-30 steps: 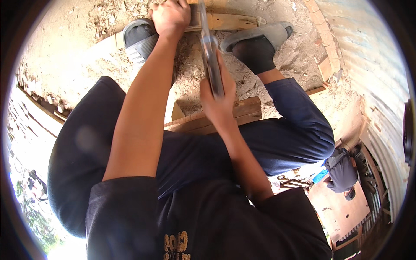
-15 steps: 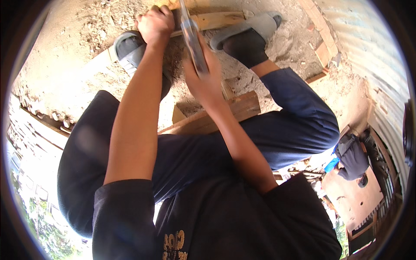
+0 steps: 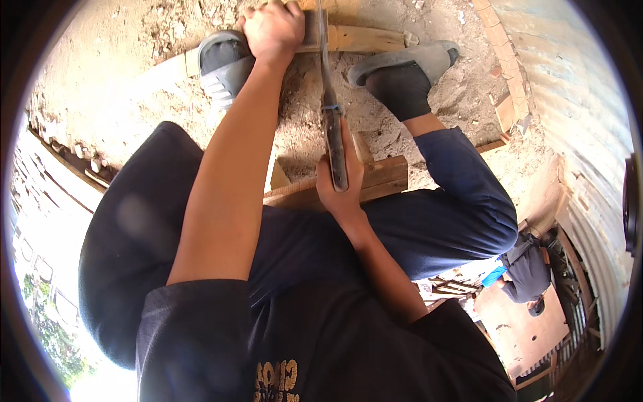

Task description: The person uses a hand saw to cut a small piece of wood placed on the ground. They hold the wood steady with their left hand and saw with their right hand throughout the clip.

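My right hand [image 3: 341, 184] is closed around the dark handle of a long-bladed hand tool [image 3: 335, 144] with a blue band. Its thin blade points away from me and shows edge-on, so I cannot tell whether it is a saw or a knife. The blade passes over or beside a pale wooden piece [image 3: 365, 40] lying crosswise near the ground. My left hand [image 3: 273, 32] curls over a dark block [image 3: 311, 30] at that piece, left of the blade; its fingertips are partly hidden.
Grey sandals are on my left foot [image 3: 224, 67] and right foot [image 3: 402, 84], either side of the blade. A wooden beam [image 3: 385, 177] lies under my bent leg. Corrugated metal sheeting [image 3: 569, 74] rises at right. Another person [image 3: 526, 271] is by a pale board [image 3: 522, 328] at lower right.
My right hand and the tool have come back toward my body, so more of the blade shows. My left hand stays at the wood while the whole view has shifted slightly.
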Demonstrator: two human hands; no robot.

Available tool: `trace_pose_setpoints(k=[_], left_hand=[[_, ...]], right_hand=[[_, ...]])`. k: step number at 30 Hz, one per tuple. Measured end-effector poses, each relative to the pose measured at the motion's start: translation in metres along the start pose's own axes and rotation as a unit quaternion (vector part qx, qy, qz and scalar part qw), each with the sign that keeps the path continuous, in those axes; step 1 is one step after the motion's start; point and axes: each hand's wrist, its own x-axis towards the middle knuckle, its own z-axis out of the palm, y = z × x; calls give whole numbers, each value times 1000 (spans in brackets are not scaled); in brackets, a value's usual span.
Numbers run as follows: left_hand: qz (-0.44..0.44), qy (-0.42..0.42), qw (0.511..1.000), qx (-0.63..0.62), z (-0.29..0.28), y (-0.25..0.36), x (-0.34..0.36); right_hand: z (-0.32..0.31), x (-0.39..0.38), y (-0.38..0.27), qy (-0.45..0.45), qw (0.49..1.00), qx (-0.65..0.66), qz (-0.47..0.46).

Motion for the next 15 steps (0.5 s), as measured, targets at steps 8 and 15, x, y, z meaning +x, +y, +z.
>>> trace_pose_setpoints(k=[8, 15], left_hand=[[-71, -46, 996, -29, -6, 10, 8], [-93, -63, 994, 12, 11, 3, 14]], right_hand=[[-2, 25, 0, 6, 999, -36, 7], [-13, 45, -29, -36, 992, -7, 122]])
